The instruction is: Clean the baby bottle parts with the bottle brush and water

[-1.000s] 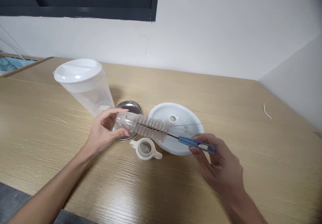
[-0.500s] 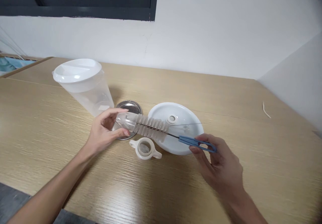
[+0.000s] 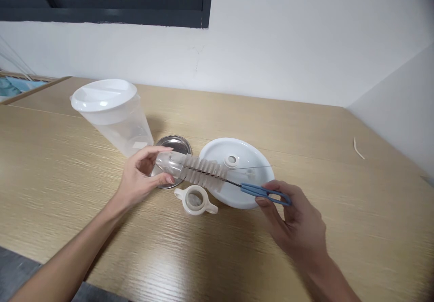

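Note:
My left hand (image 3: pixel 144 171) is closed around a small clear bottle (image 3: pixel 169 163), held on its side with its mouth toward the right. In my right hand (image 3: pixel 298 223) is the blue loop handle of a bottle brush (image 3: pixel 206 173). The brush's pale bristles reach to the bottle's mouth, the tip partly inside it; most of the bristles are outside. Just below the brush, a white two-handled ring (image 3: pixel 195 200) rests on the table. Behind the brush lies a white oval bowl (image 3: pixel 237 146) containing a small white ring (image 3: pixel 232 160) and a clear piece.
A lidded translucent pitcher (image 3: pixel 115 116) stands at the left back. A round metal lid or dish (image 3: pixel 173 141) lies partly behind the bottle. On the right of the wooden table (image 3: pixel 305 134) is a short pale bent strip (image 3: pixel 358 148). The wall and window are behind.
Almost nothing differs. My right hand has shifted very slightly; the bottle and brush are held in the same position.

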